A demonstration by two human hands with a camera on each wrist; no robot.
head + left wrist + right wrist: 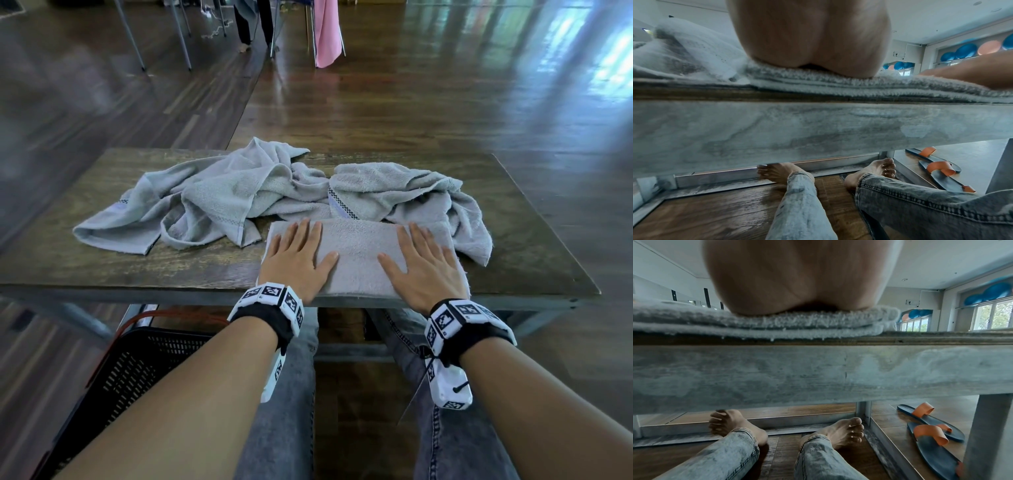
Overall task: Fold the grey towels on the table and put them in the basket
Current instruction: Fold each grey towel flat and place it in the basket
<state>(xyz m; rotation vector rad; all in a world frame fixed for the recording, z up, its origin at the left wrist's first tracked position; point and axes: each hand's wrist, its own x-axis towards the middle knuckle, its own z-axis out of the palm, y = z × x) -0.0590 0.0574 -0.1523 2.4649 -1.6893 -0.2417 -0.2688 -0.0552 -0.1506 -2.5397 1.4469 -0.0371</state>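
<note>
A folded grey towel lies at the near edge of the wooden table. My left hand presses flat on its left half and my right hand presses flat on its right half, fingers straight and spread. The wrist views show the heel of each palm on the layered folded towel. Behind it lie two crumpled grey towels, one on the left and one on the right. A black mesh basket stands on the floor at my lower left.
My legs in grey jeans reach under the table, feet bare. A pair of dark sandals with orange straps lies on the floor to the right. Chair legs and a pink cloth stand far behind.
</note>
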